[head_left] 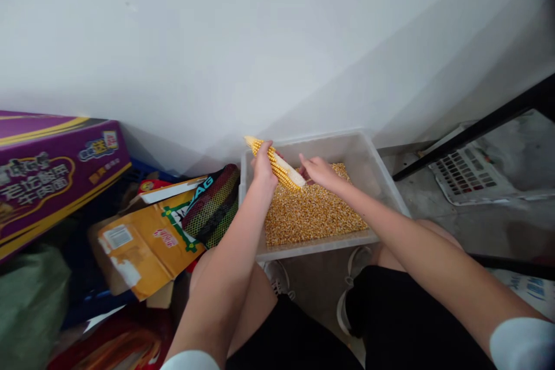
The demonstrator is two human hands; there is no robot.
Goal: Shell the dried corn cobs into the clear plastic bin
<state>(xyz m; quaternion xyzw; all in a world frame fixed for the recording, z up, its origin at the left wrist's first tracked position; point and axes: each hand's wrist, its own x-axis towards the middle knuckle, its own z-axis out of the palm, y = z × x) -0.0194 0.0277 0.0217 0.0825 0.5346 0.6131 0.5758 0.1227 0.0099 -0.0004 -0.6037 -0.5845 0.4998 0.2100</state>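
Snug is the grip of the left hand [263, 166], which is wrapped around the upper part of a corn cob [286, 175]. Yellow corn covers one side of the cob, and a long pale strip on the other side is bare. The cob leans, with its pointy end up toward the white wall [277, 40] and its other end lower, over a see-through tub [385, 179]. Near that low end is the right hand [319, 172], with one finger or thumb sticking up. Its other fingertips are hard to see, so I cannot tell if its grip is holding anything. Lots of loose corn bits [314, 217] lie in a thick pile inside the tub. Just left of the tub is a dark net bag [217, 205], leaning on a torn yellow box [151, 248]. Farther left sits a big purple box [56, 176]. On the right, a white basket [463, 179] stands on the gray floor [411, 185], behind a black bar [472, 133]. Two shoes [277, 277] peek out below the tub.
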